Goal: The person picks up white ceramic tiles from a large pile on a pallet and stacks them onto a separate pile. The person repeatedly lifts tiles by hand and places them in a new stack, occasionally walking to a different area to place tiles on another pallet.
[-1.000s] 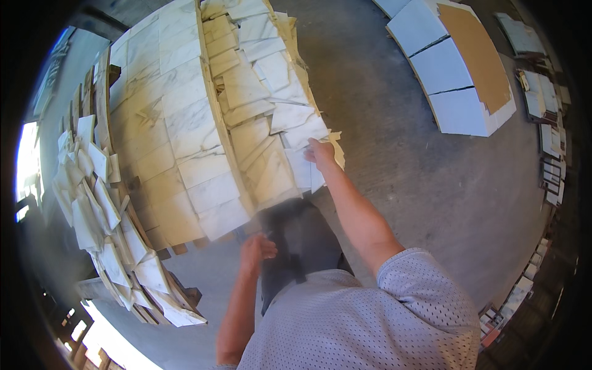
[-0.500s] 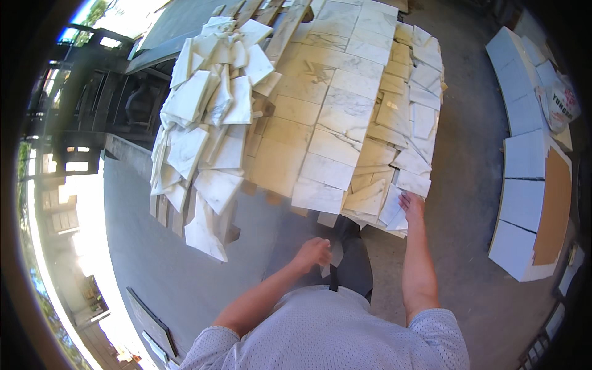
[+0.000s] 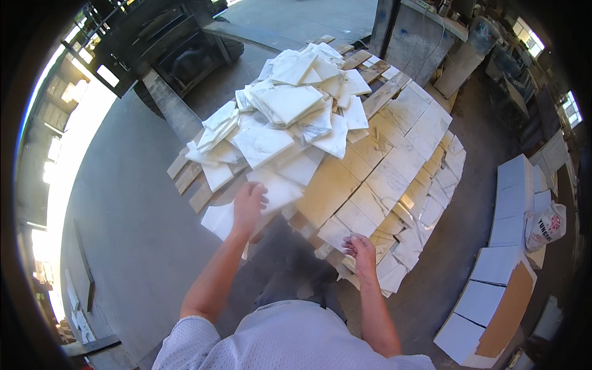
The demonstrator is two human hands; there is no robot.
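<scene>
My left hand (image 3: 249, 205) hovers over the near end of a heap of broken white marble pieces (image 3: 285, 102), its fingers loosely bent and apart. Just beneath and beside it are a pale marble slab (image 3: 274, 188) and a whiter piece (image 3: 219, 220) at the heap's near edge. I cannot tell whether the fingertips touch them. My right hand (image 3: 360, 251) is by the near edge of the laid rectangular marble tiles (image 3: 364, 206), fingers half curled and apart, with nothing visible in them. Smaller broken pieces (image 3: 407, 253) are stacked to its right.
Wooden pallet slats (image 3: 188, 176) stick out under the heap at left. A dark forklift (image 3: 179, 52) stands at far left, one fork (image 3: 169, 108) reaching toward the pallet. White blocks (image 3: 487, 296) and a white printed bag (image 3: 546, 227) line the right side.
The view has swung toward the heap on the left. My right hand has left the broken piece at the right stack. My left hand has moved from before my body to the heap.
</scene>
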